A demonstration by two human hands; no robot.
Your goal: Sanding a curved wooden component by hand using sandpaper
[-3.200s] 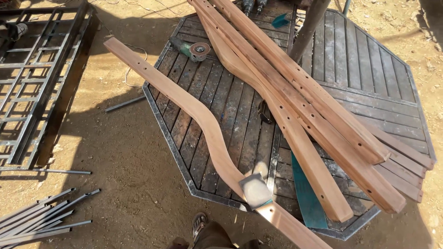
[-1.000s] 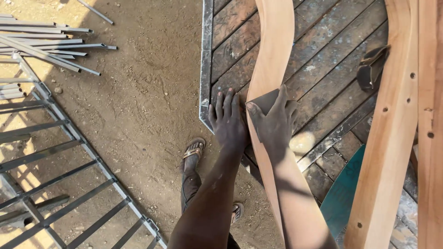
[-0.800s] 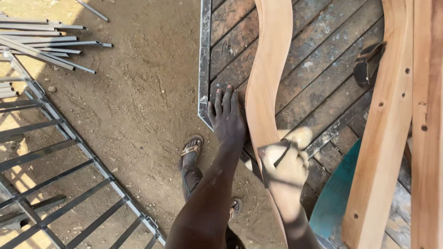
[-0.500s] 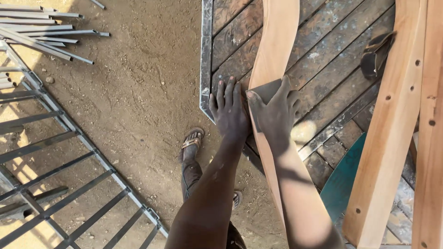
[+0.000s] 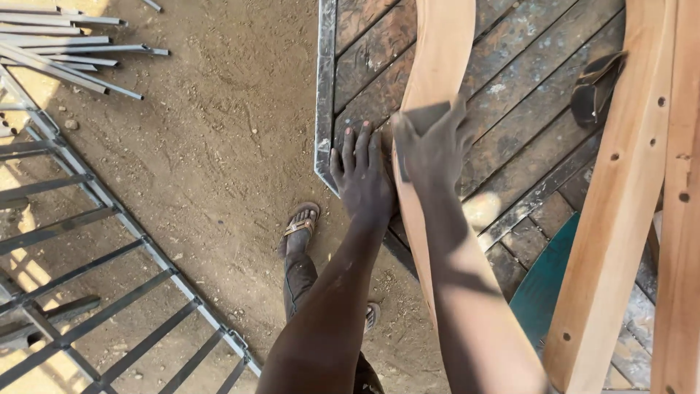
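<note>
Both forearms are showing bare, with no sleeves, watch or bands reaching into view. The left hand [image 5: 362,179] and the right hand [image 5: 430,146] are wearing no gloves and no rings, and pale dust is clinging to the knuckles and fingers. Toward 6 o'clock, dark trousers [image 5: 299,281] are covering the legs. A brown strapped sandal [image 5: 299,225] is sitting on the forward foot, and a second sandal [image 5: 372,315] is peeking out behind the arm.
</note>
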